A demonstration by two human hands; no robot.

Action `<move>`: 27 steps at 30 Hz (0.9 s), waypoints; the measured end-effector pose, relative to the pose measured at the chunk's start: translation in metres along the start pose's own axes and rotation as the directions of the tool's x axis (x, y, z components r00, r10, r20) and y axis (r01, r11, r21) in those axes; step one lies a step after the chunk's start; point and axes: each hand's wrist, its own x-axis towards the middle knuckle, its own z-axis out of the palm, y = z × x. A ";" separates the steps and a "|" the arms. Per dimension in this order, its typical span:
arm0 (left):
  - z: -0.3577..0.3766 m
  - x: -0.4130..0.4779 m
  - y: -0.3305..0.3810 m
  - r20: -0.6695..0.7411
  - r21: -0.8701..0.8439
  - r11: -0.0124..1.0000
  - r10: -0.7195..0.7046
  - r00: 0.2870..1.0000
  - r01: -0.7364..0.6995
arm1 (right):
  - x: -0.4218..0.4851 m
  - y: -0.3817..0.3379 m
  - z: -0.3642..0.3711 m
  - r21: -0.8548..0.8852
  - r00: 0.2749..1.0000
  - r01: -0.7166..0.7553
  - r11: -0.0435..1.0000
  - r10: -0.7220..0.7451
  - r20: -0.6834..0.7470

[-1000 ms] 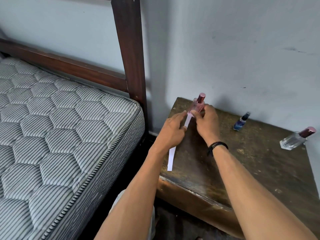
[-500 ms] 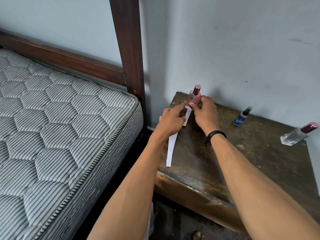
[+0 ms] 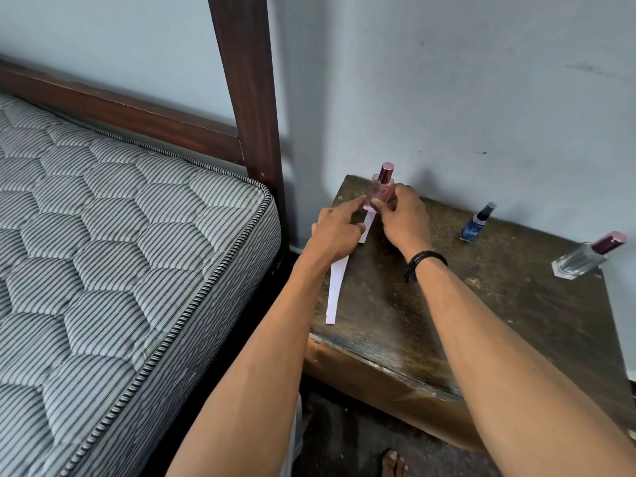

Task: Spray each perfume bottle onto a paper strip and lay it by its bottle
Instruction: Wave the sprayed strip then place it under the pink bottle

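Here, R hand (image 3: 402, 218) grips pink bottle (image 3: 380, 189); L hand (image 3: 339, 232), index straight, presses paper strip (image 3: 335, 287) on table (image 3: 481, 304).

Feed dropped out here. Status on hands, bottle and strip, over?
Right hand grips pink bottle, upright on table. Left hand rests on paper strip, far end at bottle's base. Blue bottle, clear bottle apart to the right; nothing blocking.
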 end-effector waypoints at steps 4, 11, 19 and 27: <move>0.000 0.001 0.000 0.003 -0.028 1.000 0.012 1.000 -0.012 | 0.000 0.002 0.001 0.001 1.000 0.004 1.000 -0.004 -0.002; 0.001 0.005 -0.004 0.014 -0.057 0.998 0.008 1.000 -0.007 | -0.001 0.006 -0.001 0.104 1.000 -0.002 0.995 0.004 -0.022; -0.011 0.005 -0.005 -0.017 -0.189 0.981 0.034 0.999 -0.037 | -0.022 0.006 -0.021 0.185 0.997 -0.079 0.980 0.075 0.029; -0.028 -0.008 0.000 -0.258 -0.261 0.965 -0.052 0.965 -0.018 | -0.119 -0.001 -0.045 0.094 0.989 -0.083 0.992 0.070 0.131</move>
